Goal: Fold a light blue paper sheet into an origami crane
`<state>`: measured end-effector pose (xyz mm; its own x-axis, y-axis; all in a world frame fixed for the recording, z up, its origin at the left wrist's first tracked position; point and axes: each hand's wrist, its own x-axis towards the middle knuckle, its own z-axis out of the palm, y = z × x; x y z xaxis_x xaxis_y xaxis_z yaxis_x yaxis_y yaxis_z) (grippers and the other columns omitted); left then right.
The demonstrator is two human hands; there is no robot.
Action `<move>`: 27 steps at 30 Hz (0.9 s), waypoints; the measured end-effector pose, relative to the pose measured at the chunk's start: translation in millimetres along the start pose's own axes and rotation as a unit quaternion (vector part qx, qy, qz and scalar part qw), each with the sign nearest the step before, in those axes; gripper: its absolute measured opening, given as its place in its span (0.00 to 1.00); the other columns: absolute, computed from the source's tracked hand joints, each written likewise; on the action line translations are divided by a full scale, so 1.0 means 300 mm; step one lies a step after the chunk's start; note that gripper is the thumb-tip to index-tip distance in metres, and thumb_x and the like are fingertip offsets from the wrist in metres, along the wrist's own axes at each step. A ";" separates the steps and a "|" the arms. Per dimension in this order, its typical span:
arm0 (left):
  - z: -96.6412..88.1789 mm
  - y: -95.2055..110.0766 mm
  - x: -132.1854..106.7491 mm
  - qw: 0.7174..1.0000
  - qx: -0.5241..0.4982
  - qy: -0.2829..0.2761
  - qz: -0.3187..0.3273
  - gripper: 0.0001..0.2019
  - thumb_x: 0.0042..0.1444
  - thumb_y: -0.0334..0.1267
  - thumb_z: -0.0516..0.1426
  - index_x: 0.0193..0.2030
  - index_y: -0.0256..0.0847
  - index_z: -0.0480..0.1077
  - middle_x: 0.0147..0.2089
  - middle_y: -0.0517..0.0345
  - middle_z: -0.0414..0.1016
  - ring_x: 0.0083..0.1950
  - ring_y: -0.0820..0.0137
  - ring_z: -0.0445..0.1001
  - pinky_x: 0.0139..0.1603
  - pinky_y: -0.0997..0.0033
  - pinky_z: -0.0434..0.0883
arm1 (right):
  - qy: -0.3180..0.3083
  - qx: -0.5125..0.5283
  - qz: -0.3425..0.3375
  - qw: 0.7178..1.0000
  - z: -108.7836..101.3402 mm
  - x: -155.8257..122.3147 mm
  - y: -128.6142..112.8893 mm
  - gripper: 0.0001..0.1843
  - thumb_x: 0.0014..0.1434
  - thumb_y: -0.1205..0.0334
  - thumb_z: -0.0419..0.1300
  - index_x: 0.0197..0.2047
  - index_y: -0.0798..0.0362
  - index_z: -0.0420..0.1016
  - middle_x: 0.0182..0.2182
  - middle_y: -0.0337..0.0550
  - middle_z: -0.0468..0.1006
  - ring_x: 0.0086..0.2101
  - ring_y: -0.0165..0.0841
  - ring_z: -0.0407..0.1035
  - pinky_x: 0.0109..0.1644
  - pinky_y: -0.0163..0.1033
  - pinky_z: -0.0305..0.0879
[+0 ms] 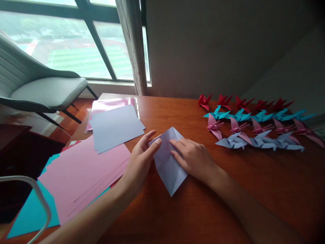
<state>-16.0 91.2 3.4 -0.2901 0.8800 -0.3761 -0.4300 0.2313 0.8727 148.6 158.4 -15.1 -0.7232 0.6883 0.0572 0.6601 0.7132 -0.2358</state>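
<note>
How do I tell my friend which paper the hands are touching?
On the brown wooden table, look between the flat paper sheets on the left and the rows of folded paper birds on the right. There, the left hand and right hand touch a pale lavender sheet. Unlike its flat neighbours, it's a creased diamond shape.

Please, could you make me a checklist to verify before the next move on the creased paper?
1. Left hand at the creased paper: ok, thumb over its left corner.
2. Right hand steadying it: ok, fingertips rest on it.
3. Paper cranes away from both hands: ok, rows stand apart at right.
4. Pink sheets clear of the left forearm: cannot tell, they overlap in view.
5. Creases sharp enough: cannot tell.
</note>
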 end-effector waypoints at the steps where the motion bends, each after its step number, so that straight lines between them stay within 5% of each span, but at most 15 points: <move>1: 0.000 -0.002 -0.001 1.000 0.013 -0.004 0.005 0.31 0.54 0.47 0.65 0.63 0.41 0.66 0.50 0.50 0.79 0.46 0.63 0.77 0.43 0.70 0.71 | -0.003 0.004 0.000 1.000 0.000 0.000 0.001 0.20 0.69 0.55 0.50 0.60 0.51 0.70 0.47 0.47 0.79 0.45 0.40 0.74 0.44 0.40 0.68; 5: -0.002 -0.010 -0.004 0.993 0.112 -0.038 0.030 0.29 0.56 0.49 0.62 0.62 0.38 0.67 0.56 0.47 0.77 0.53 0.56 0.75 0.50 0.62 0.72 | -0.012 0.014 0.000 1.000 -0.001 0.001 0.003 0.20 0.69 0.55 0.50 0.60 0.50 0.70 0.47 0.46 0.80 0.45 0.39 0.75 0.45 0.40 0.68; 8: -0.017 -0.018 0.006 0.961 0.248 -0.051 0.108 0.24 0.61 0.47 0.56 0.61 0.37 0.69 0.60 0.45 0.74 0.59 0.54 0.72 0.58 0.55 0.69 | -0.018 0.006 -0.001 1.000 -0.005 0.002 0.000 0.18 0.69 0.56 0.50 0.58 0.49 0.71 0.46 0.45 0.80 0.43 0.39 0.75 0.43 0.40 0.67; 13: -0.053 -0.022 0.032 0.799 0.528 -0.048 0.285 0.23 0.64 0.38 0.47 0.63 0.34 0.66 0.63 0.43 0.71 0.63 0.55 0.69 0.64 0.51 0.65 | -0.020 -0.023 0.017 0.999 -0.015 0.003 -0.005 0.17 0.69 0.55 0.51 0.55 0.48 0.73 0.43 0.44 0.81 0.42 0.38 0.75 0.41 0.39 0.66; 19: -0.054 -0.009 0.022 0.603 0.719 -0.059 0.340 0.26 0.60 0.31 0.48 0.67 0.31 0.60 0.65 0.38 0.68 0.62 0.49 0.69 0.56 0.48 0.68 | -0.002 -0.058 0.047 0.997 -0.022 0.006 -0.001 0.17 0.68 0.55 0.51 0.55 0.49 0.74 0.43 0.46 0.80 0.43 0.38 0.73 0.41 0.39 0.66; 23: -0.047 -0.024 0.009 0.542 0.763 -0.082 0.342 0.28 0.59 0.28 0.47 0.67 0.26 0.58 0.68 0.34 0.63 0.66 0.50 0.66 0.60 0.50 0.67 | 0.006 -0.070 0.058 0.996 -0.019 0.007 0.002 0.18 0.68 0.54 0.51 0.56 0.49 0.73 0.44 0.48 0.79 0.44 0.39 0.71 0.41 0.39 0.66; 27: -0.042 -0.048 0.001 0.512 0.775 -0.111 0.353 0.29 0.59 0.25 0.44 0.68 0.21 0.55 0.71 0.30 0.56 0.70 0.52 0.61 0.65 0.53 0.64 | 0.003 -0.070 0.056 0.996 -0.013 0.009 0.006 0.19 0.68 0.54 0.51 0.58 0.49 0.71 0.44 0.48 0.78 0.44 0.39 0.71 0.41 0.39 0.66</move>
<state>-20.6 82.8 -13.3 0.2734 0.9569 0.0977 0.9603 -0.2774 0.0303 148.6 162.1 -11.5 -0.6419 0.7655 0.0447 0.7592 0.6426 -0.1037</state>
